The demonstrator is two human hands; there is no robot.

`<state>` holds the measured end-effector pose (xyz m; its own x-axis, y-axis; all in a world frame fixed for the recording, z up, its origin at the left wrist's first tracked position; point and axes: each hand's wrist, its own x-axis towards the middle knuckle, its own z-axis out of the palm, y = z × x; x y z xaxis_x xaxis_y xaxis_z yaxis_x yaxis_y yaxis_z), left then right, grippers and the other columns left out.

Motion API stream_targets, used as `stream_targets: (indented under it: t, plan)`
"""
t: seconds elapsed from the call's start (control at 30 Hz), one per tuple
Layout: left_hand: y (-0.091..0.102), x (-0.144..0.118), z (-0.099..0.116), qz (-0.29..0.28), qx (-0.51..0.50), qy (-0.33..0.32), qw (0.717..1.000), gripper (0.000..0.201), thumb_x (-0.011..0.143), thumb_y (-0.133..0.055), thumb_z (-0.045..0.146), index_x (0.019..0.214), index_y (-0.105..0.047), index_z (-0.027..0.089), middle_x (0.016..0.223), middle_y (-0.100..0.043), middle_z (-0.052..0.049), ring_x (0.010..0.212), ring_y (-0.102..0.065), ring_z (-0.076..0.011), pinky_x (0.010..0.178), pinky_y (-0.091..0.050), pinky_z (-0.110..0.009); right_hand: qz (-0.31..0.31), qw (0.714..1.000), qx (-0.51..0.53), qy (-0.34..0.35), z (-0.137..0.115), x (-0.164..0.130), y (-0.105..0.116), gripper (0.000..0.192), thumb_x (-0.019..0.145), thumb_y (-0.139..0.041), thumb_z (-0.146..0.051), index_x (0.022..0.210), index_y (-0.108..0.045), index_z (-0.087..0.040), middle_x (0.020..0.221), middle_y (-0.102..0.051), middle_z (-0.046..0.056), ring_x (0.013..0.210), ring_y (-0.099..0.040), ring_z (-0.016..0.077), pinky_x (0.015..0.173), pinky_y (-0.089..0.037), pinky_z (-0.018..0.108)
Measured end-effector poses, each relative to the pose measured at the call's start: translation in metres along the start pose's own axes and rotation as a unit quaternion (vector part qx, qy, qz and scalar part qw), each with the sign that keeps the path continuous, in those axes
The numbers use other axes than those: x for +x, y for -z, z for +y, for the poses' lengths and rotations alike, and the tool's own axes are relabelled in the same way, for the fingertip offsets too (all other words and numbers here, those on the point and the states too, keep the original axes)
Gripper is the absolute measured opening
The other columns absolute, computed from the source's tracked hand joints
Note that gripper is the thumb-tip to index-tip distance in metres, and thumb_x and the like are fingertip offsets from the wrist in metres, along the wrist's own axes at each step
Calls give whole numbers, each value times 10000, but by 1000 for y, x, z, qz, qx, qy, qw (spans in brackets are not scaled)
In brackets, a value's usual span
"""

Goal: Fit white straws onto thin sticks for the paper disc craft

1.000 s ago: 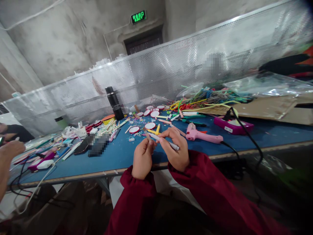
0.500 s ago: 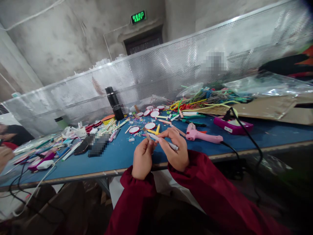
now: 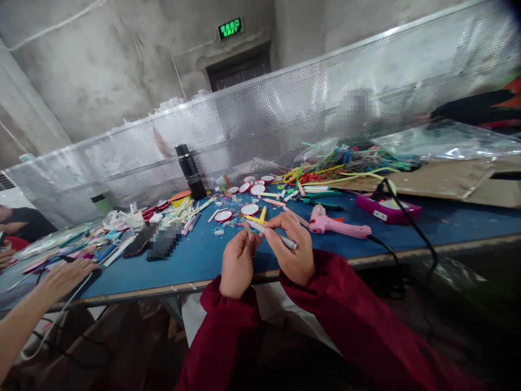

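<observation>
My left hand (image 3: 237,267) is closed, pinching a flat brown wooden craft stick (image 3: 244,223) upright between thumb and fingers. My right hand (image 3: 292,247) grips a white marker pen (image 3: 257,226), whose front end reaches across to the stick; whether the tip touches it I cannot tell. Just beyond the hands lie a yellow piece (image 3: 262,215) and two round white discs with red rims, one (image 3: 249,209) a little behind the other (image 3: 223,216). To the right of my right hand, a pink glue gun (image 3: 342,227) rests on the blue tabletop (image 3: 195,270).
A black bottle (image 3: 191,172) stands by the perforated metal divider (image 3: 252,127). Coloured cords (image 3: 350,163) are heaped behind a purple box (image 3: 388,209) with a black cable. At left, a co-worker's arm (image 3: 28,315) reaches over the cluttered table, near two dark phone-like objects (image 3: 136,242).
A co-worker's arm has come in from the left, its hand now on the table over the purple item there. My own hands, the stick and the marker look almost unmoved.
</observation>
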<state>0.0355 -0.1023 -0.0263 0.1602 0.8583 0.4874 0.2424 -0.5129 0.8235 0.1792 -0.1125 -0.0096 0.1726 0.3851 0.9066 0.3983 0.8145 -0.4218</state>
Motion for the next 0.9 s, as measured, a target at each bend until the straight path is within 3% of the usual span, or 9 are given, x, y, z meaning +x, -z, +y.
stream_targets:
  t: [0.9]
  plan:
    - [0, 0, 0, -8, -26, 12, 1000, 368, 1020, -494, 489, 862, -608, 177, 746, -530, 8, 687, -453, -138, 636, -337, -265, 3, 1000, -1, -3, -1, 0, 1, 129, 897, -563, -173, 815, -632, -243, 729, -679, -1, 716, -599, 197, 824, -455, 422]
